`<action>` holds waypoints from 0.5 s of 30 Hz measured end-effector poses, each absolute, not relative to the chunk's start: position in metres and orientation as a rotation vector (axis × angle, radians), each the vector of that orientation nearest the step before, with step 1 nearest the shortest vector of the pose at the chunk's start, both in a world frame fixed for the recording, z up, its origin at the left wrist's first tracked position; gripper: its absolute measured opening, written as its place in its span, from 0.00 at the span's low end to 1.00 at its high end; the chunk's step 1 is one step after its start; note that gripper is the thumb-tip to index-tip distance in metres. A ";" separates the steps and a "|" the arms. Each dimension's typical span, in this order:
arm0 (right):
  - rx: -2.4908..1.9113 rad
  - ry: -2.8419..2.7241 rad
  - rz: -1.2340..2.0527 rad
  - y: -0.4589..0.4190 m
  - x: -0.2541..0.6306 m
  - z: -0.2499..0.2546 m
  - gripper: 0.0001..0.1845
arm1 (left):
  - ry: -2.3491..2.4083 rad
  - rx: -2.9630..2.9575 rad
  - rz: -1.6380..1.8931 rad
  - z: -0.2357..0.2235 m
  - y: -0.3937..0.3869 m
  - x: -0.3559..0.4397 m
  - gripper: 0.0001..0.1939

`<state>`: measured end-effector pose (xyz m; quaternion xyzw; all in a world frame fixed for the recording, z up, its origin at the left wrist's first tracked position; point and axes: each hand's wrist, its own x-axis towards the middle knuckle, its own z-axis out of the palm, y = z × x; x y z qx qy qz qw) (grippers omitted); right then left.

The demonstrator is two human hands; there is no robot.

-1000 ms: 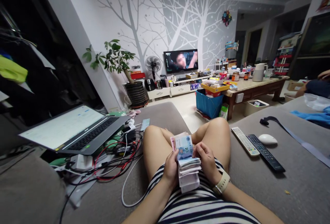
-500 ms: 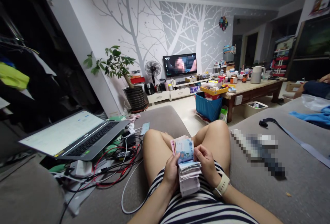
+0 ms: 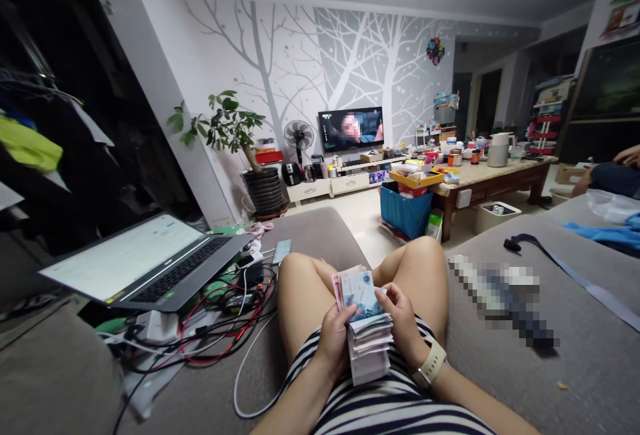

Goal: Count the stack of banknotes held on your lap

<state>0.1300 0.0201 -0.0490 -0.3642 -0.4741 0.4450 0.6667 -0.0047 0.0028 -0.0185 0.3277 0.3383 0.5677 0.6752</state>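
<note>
- On my head feed, the left hand (image 3: 333,335) pinches the banknotes (image 3: 361,288) from their left side; its thumb now reaches further in over them than it did half a second ago.
- The banknotes are between both hands, above the lap, with a folded, layered part hanging below the grip. The printed "10" I could read a moment ago has gone from view, and the top note now looks bowed.
- The right hand (image 3: 403,318) has thumb and forefinger pressed together on the top note's right edge. I take that as a single note being worked apart from those beneath.
- Well left of the grip I have an open laptop (image 3: 170,268), then a tangle of cables (image 3: 220,330) nearer in.
- A white cable (image 3: 235,388) loops beside the left thigh; I judge it the likeliest snag for the left forearm.
- Beyond the grip, slightly left, a phone (image 3: 283,251) lies near the left knee (image 3: 300,288), with a potted plant (image 3: 265,193) farther off.
- Straight beyond the grip is a television (image 3: 336,133), well apart.
- Beyond and right, a blue storage bin (image 3: 405,211) stands by the coffee table (image 3: 493,169).
- Right of the grip, past the right knee (image 3: 425,281), lie blocked-out objects (image 3: 510,295) I cannot identify, then a strap (image 3: 575,271). I see nothing between hands and notes.
</note>
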 end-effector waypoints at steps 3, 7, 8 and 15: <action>-0.822 -1.090 1.017 0.019 0.131 -0.047 0.21 | 0.769 0.713 1.284 -0.018 0.003 -0.004 0.15; -0.827 -1.076 1.000 0.014 0.131 -0.041 0.22 | 0.796 0.699 1.320 -0.017 0.005 -0.003 0.16; -0.824 -1.074 0.996 0.013 0.131 -0.039 0.23 | 0.802 0.700 1.336 -0.017 0.006 -0.003 0.16; -0.790 -1.084 1.002 0.007 0.131 -0.035 0.21 | 0.810 0.668 1.398 -0.015 0.007 0.000 0.18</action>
